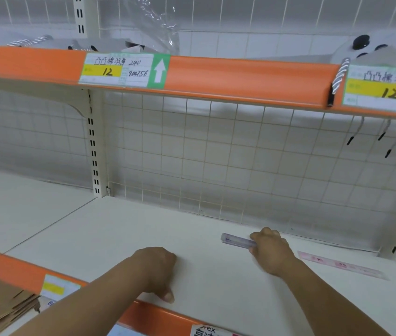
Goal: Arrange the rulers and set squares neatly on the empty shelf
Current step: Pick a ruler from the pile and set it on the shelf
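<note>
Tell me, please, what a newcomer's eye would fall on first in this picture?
The bright orange shelf edge across the top, with its handwritten price label, stands out first. Below, on the white shelf, the right hand holds a clear ruler, and a pink ruler lies to its right. The left hand rests curled near the front edge.

A white wire grid (216, 154) is mounted as back panel, with pale tiles (260, 43) seen behind. A slotted upright (94, 151) is fixed at 9 o'clock; an orange-edged upper shelf (240, 76) is hung at 12 o'clock.
</note>
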Available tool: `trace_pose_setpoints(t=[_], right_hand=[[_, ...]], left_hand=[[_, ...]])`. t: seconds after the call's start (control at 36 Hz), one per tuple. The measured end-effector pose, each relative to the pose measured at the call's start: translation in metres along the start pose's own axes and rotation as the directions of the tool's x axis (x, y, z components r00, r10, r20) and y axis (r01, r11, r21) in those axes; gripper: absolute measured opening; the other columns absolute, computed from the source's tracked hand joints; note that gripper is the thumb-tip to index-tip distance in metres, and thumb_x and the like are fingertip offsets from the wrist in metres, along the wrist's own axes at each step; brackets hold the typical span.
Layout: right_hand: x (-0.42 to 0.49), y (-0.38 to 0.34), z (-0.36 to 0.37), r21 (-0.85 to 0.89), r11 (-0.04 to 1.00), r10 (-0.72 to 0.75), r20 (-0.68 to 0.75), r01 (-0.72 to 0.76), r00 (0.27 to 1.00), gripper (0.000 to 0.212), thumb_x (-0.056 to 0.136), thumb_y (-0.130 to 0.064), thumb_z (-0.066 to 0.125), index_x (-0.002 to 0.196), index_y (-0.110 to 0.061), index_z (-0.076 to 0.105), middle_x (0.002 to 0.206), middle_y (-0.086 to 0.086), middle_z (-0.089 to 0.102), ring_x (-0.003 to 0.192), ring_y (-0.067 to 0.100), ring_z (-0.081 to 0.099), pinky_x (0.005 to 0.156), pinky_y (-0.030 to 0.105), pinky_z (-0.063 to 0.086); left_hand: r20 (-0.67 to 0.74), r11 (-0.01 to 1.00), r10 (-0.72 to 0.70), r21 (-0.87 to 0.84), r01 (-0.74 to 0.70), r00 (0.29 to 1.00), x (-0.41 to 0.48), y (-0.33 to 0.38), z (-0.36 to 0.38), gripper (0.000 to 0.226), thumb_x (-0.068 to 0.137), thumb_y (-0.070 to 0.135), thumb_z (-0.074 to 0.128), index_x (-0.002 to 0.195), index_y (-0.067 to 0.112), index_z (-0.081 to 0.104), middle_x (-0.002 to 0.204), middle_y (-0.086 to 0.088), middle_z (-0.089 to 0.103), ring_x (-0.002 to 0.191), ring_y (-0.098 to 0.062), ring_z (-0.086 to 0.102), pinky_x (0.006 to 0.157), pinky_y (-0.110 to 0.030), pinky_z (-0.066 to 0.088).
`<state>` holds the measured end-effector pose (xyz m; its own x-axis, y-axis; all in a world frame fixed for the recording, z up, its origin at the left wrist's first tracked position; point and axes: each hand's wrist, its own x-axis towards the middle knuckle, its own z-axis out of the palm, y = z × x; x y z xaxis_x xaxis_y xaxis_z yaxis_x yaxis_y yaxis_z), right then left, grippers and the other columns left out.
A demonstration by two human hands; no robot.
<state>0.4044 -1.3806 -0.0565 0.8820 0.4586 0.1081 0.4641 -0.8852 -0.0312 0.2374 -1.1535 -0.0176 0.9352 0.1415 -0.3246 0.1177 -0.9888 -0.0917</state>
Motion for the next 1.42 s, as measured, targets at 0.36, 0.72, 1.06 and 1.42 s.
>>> trace_pose_setpoints(t=[0.36,0.72,1.06,1.42], right_hand=[[-0.039,-0.04,-0.015,-0.081,0.995,-0.061,0.021,0.062,0.998,0.034,0.098,-0.036,0.043,0.124,-0.019,0.055,0.125,0.004,0.046,0.12,0.025,0.04,0.095,0.035,0.033],[-0.079,-0.056,-0.026,-0.035,0.999,0.027,0.1,-0.024,0.995,0.027,0.1,-0.036,0.036,0.093,-0.016,0.053,0.096,0.003,0.056,0.087,0.02,0.051,0.072,0.028,0.036],[-0.124,-0.059,-0.045,-0.025,0.987,0.158,0.026,-0.157,0.987,0.026,0.1,-0.038,0.036,0.09,-0.018,0.049,0.102,0.005,0.06,0.082,0.017,0.042,0.071,0.027,0.034],[-0.169,-0.023,-0.065,-0.032,0.967,0.252,0.013,-0.251,0.968,0.028,0.099,-0.037,0.038,0.094,-0.015,0.053,0.097,0.006,0.055,0.084,0.019,0.042,0.071,0.028,0.035]], left_hand=[[-0.019,1.0,0.021,-0.007,-0.021,1.0,-0.002,-0.002,0.002,0.06,0.081,0.049,0.068,0.127,0.015,0.05,0.126,-0.003,0.055,0.114,-0.022,0.054,0.088,-0.031,0.044],[-0.227,0.991,0.084,0.117,-0.058,0.97,-0.009,0.004,0.012,0.043,0.098,0.046,0.04,0.126,0.016,0.051,0.13,-0.005,0.054,0.119,-0.023,0.052,0.094,-0.035,0.043],[-0.315,0.965,0.227,0.198,-0.17,0.922,-0.019,0.024,-0.005,0.035,0.101,0.038,0.038,0.122,0.014,0.052,0.128,-0.006,0.055,0.117,-0.024,0.053,0.089,-0.033,0.044],[-0.326,0.938,0.318,0.247,-0.244,0.89,-0.033,0.081,-0.018,0.035,0.1,0.04,0.038,0.118,0.015,0.053,0.121,-0.004,0.059,0.111,-0.023,0.056,0.08,-0.031,0.042]])
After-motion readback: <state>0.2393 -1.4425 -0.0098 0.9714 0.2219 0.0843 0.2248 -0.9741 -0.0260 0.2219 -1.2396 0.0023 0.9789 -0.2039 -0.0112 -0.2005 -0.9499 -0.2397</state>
